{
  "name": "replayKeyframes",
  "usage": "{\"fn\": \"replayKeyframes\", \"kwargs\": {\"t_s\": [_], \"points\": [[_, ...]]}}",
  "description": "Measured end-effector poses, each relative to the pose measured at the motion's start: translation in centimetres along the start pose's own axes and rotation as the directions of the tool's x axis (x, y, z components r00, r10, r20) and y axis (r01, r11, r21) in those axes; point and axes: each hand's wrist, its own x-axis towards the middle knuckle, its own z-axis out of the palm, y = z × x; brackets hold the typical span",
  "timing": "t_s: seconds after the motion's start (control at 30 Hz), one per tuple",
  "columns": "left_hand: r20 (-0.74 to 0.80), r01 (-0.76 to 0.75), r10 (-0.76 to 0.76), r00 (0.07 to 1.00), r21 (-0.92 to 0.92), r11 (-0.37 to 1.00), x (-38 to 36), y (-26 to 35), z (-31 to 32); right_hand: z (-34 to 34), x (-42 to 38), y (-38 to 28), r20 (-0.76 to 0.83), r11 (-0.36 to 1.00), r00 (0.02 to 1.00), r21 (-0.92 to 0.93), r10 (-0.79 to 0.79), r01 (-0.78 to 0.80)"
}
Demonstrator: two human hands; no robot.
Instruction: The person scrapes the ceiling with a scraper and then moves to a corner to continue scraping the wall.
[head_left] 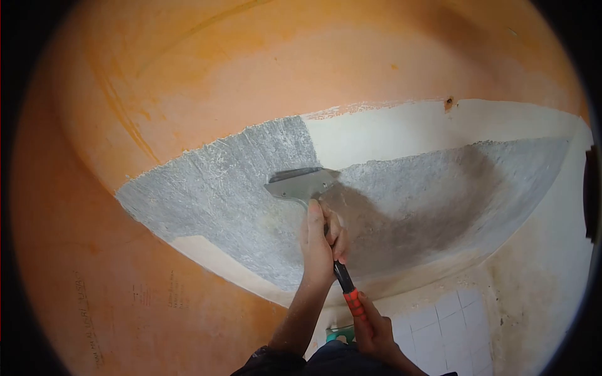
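A long-handled scraper (304, 185) has its wide metal blade against a rough grey patch (232, 182) on the wall or ceiling surface. My left hand (322, 241) wraps the black shaft just below the blade, thumb along the head. Lower down, my right hand (375, 332) is closed around the red-and-black grip. The blade's edge lies near the corner where the grey area meets a white coated strip (389, 135). My arms and the scraper's shadow fall on the grey to the right.
Orange painted surface (282, 69) borders the patch above and at left, with handwriting on the left part. White tiles (445, 332) show at the lower right. A green object (338, 334) is partly hidden by my right hand. A dark object (591, 194) sits at the right edge.
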Motion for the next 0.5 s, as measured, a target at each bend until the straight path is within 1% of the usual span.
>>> {"fn": "replayKeyframes", "kwargs": {"t_s": [0.03, 0.1, 0.17, 0.2, 0.27, 0.33, 0.4, 0.43, 0.5], "points": [[-0.001, -0.007, 0.007, 1.0, -0.004, 1.0, 0.2, 0.1, 0.1, -0.2, 0.0, 0.1, 0.006, 1.0, 1.0, -0.01, -0.008, 0.008], [0.051, -0.047, 0.048, 0.998, -0.014, 0.999, 0.5, 0.6, 0.4, -0.1, 0.0, 0.1, 0.008, 1.0, 1.0, -0.015, -0.007, 0.007], [0.059, -0.036, 0.037, 0.998, -0.025, 0.999, 0.5, 0.7, 0.2, -0.2, 0.5, -0.2, 0.02, 0.999, 1.0, 0.034, 0.014, -0.015], [0.069, -0.034, 0.036, 0.997, -0.035, 0.999, 0.5, 0.8, 0.2, -0.2, 0.3, -0.1, 0.024, 0.999, 1.0, 0.031, 0.013, -0.014], [0.055, -0.025, 0.026, 0.998, -0.016, 1.0, 0.2, 0.3, -0.2, 0.3, 0.1, -0.3, -0.024, 0.999, 0.999, -0.022, -0.043, 0.042], [0.035, -0.012, 0.012, 0.999, -0.006, 1.0, 0.2, 0.2, -0.2, -0.4, 0.5, -0.5, 0.004, 0.999, 1.0, -0.031, -0.027, 0.027], [0.063, -0.058, 0.059, 0.996, -0.028, 0.998, 0.9, 1.2, 0.7, -0.5, 1.0, -1.0, 0.025, 0.999, 1.0, -0.037, 0.0, 0.001], [0.073, -0.071, 0.075, 0.995, -0.062, 0.996, 1.0, 1.6, 1.0, -0.4, 1.4, -1.1, 0.02, 0.999, 1.0, -0.031, -0.025, 0.025], [0.055, -0.056, 0.059, 0.997, -0.057, 0.997, 0.3, 1.2, 0.5, -0.3, 1.2, -1.1, 0.014, 0.998, 0.998, -0.022, -0.057, 0.058]]}}
